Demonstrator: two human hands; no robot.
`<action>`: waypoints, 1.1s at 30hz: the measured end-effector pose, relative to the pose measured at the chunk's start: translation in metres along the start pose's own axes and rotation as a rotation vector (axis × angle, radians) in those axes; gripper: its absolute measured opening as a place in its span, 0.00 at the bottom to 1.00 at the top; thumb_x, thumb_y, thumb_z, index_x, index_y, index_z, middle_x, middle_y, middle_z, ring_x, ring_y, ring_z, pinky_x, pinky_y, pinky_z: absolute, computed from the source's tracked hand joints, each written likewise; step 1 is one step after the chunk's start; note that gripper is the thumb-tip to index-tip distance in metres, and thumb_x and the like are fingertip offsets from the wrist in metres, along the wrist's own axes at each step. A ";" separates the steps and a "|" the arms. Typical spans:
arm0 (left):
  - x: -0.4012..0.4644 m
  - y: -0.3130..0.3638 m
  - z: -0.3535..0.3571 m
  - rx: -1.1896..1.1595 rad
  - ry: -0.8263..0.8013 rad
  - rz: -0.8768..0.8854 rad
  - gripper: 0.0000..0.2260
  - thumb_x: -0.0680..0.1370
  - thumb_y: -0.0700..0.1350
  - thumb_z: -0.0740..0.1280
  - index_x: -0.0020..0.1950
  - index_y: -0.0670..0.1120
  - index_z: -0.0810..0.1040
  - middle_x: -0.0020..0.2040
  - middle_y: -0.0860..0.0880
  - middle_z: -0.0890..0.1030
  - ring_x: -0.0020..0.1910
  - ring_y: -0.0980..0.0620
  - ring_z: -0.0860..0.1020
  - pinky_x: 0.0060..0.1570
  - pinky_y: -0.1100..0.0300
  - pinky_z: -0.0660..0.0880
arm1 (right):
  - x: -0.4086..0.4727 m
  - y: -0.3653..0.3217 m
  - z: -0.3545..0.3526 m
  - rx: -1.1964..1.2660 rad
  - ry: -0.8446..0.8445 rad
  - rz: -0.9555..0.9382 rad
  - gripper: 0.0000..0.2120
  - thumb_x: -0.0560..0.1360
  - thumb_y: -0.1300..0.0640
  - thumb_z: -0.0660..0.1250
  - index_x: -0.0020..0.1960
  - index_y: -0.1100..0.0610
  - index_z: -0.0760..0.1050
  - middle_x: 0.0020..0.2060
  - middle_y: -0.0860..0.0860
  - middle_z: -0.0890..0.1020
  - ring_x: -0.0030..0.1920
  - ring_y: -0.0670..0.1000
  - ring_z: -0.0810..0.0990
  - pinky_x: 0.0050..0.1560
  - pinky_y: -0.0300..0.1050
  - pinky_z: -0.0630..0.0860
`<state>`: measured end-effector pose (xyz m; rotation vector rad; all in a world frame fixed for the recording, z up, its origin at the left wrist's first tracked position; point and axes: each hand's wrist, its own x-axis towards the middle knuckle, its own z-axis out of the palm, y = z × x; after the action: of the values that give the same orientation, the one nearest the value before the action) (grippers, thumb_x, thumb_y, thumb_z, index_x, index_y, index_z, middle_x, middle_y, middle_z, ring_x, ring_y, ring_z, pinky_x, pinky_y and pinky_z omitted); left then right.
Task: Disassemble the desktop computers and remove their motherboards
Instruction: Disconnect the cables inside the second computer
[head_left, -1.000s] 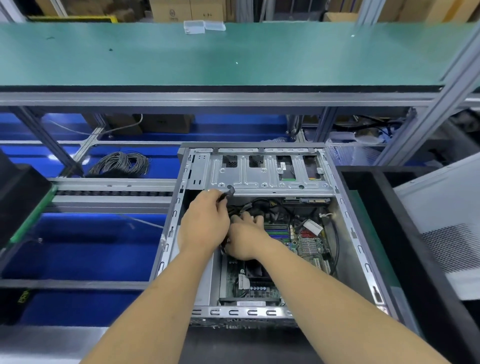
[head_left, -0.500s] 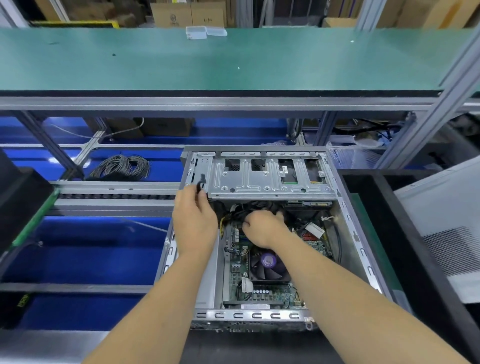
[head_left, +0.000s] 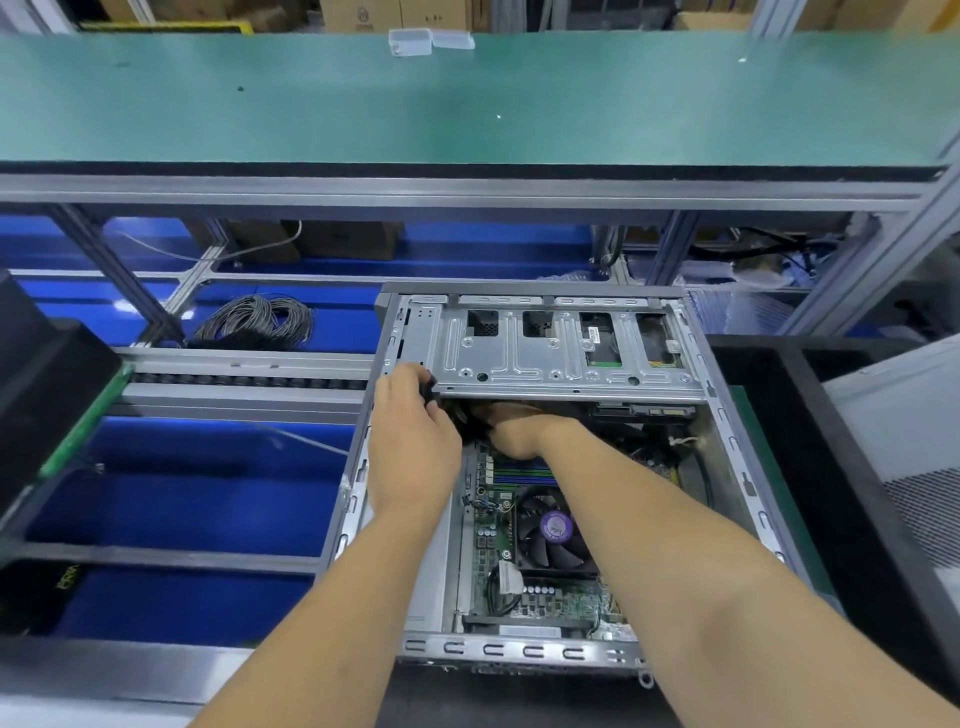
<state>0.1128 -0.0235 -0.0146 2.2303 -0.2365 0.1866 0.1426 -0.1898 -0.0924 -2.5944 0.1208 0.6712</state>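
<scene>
1. In the head view, at the middle of the near edge of the workstation, an open desktop case (head_left: 737, 467) is lying with its side off, and the motherboard (head_left: 498, 551) is sitting inside it, against the floor of the case toward its near edge.
2. The left hand (head_left: 410, 441) is curling its fingers round a small black connector (head_left: 429, 391) at the left front corner of the metal drive cage (head_left: 561, 353).
3. The right hand (head_left: 519, 428) is reaching under the cage's front edge among dark cables; its fingers are hidden, so I cannot tell its grip.
4. A purple-labelled cooling fan (head_left: 553, 530) is showing between the forearms.
5. A coil of grey cable (head_left: 260, 319) is lying beyond the case's far left corner.
</scene>
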 end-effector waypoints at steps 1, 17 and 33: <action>0.000 0.001 -0.001 0.002 0.001 -0.005 0.10 0.79 0.35 0.62 0.54 0.50 0.70 0.50 0.51 0.72 0.44 0.52 0.69 0.42 0.62 0.63 | -0.001 0.003 0.001 0.014 0.024 -0.013 0.17 0.80 0.62 0.57 0.67 0.52 0.72 0.58 0.56 0.79 0.53 0.58 0.78 0.55 0.53 0.77; 0.001 0.000 0.003 0.048 -0.089 -0.048 0.10 0.78 0.35 0.62 0.57 0.46 0.75 0.49 0.48 0.76 0.47 0.48 0.75 0.44 0.57 0.69 | -0.040 -0.004 0.011 -0.104 0.158 0.076 0.20 0.80 0.41 0.61 0.64 0.51 0.76 0.61 0.55 0.77 0.62 0.59 0.74 0.61 0.58 0.73; 0.001 0.000 0.004 -0.021 -0.073 -0.063 0.11 0.75 0.39 0.64 0.55 0.52 0.73 0.42 0.54 0.75 0.43 0.57 0.74 0.37 0.64 0.66 | -0.038 -0.064 0.019 0.297 0.030 -0.097 0.12 0.77 0.72 0.57 0.58 0.69 0.75 0.51 0.66 0.80 0.49 0.61 0.76 0.54 0.59 0.77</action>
<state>0.1139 -0.0263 -0.0171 2.2231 -0.2063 0.0689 0.1137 -0.1251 -0.0625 -2.3091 0.0958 0.5351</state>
